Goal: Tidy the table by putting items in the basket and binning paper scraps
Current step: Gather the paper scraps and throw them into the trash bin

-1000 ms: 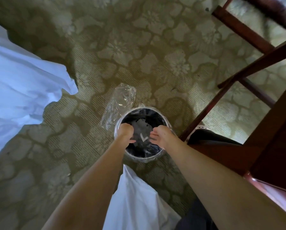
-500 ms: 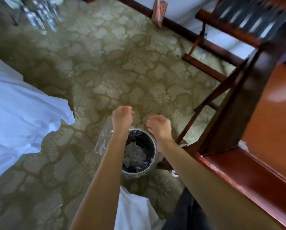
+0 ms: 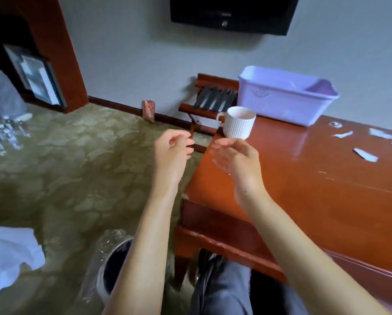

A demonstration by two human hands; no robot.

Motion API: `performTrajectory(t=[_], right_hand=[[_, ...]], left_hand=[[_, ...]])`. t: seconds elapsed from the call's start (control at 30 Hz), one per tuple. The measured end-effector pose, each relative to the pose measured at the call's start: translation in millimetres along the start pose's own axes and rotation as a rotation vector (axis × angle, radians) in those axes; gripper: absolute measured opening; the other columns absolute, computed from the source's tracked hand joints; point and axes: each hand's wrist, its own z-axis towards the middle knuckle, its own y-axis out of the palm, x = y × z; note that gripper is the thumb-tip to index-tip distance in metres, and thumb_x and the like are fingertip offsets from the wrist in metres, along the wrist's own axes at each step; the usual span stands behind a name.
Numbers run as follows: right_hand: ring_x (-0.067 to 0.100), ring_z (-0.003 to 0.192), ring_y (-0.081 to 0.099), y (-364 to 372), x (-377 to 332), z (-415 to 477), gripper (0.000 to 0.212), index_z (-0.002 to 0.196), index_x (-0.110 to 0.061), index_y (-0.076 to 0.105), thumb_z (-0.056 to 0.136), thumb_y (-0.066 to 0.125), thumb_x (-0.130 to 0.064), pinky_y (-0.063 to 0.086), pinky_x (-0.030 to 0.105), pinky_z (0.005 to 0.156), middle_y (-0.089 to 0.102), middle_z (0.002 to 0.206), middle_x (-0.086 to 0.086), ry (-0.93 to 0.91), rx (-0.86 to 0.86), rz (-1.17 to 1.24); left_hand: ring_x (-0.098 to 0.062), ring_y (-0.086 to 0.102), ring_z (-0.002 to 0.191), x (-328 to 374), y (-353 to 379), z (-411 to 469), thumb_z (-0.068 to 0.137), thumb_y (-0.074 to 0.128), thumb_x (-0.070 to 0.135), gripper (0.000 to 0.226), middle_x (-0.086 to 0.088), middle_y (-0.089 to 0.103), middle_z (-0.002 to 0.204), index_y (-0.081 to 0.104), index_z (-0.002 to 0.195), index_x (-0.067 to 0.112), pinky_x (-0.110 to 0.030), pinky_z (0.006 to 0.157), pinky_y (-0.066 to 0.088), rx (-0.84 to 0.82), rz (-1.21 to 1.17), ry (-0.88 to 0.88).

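1. The left hand (image 3: 172,148), at centre frame over the carpet, has loosely curled fingers (image 3: 185,142) gripping nothing.
2. The right hand (image 3: 236,160), beside it over the red-brown wooden surface (image 3: 304,189), has relaxed, half-spread fingers (image 3: 222,144), also empty.
3. A white ribbed ceramic mug (image 3: 238,122) stands just behind the right hand, with a lilac plastic basket (image 3: 281,98) upper right.
4. White paper scraps (image 3: 365,155) lie at the right edge.
5. A plastic-lined round bin (image 3: 113,269) is lower left, partly hidden by the left forearm.
6. The mark on the black wall screen (image 3: 231,14) is too blurred to read.

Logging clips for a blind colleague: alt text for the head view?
Both hands hover empty: left hand over carpet, right hand over the table edge. On the table: white mug, lilac basket, paper scraps; bin below.
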Motion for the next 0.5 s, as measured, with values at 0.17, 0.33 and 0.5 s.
performTrajectory(t=[0.17, 0.33, 0.5], right_hand=[[0.017, 0.076, 0.059, -92.9, -24.4, 1.1, 0.025, 0.078, -0.014, 0.056, 0.090, 0.045, 0.004, 0.049, 0.021, 0.068, 0.061, 0.083, 0.007, -0.042, 0.180, -0.009], [0.012, 0.068, 0.057, -185.0, -39.3, -0.7, 0.020, 0.080, -0.012, 0.058, 0.090, 0.047, 0.002, 0.048, 0.016, 0.060, 0.060, 0.077, 0.003, -0.028, 0.327, -0.114], [0.015, 0.076, 0.059, -291.0, -37.5, -12.7, 0.018, 0.076, -0.013, 0.063, 0.085, 0.053, -0.001, 0.049, 0.030, 0.075, 0.064, 0.077, 0.004, 0.064, 0.516, -0.297]], left_hand=[[-0.018, 0.064, 0.073, 4.5, 96.8, -20.6, 0.091, 0.047, 0.009, 0.022, -0.002, 0.066, 0.078, 0.062, 0.078, 0.019, -0.031, 0.074, 0.053, -0.249, 0.146, 0.027], [-0.020, 0.064, 0.069, 8.6, 191.3, -43.4, 0.090, 0.047, 0.010, 0.030, 0.003, 0.064, 0.070, 0.057, 0.067, 0.027, -0.031, 0.077, 0.053, -0.447, 0.253, 0.059], [-0.025, 0.064, 0.076, -1.6, 280.3, -80.5, 0.086, 0.048, 0.012, 0.027, 0.000, 0.066, 0.073, 0.059, 0.064, 0.024, -0.038, 0.083, 0.056, -0.680, 0.372, 0.042]])
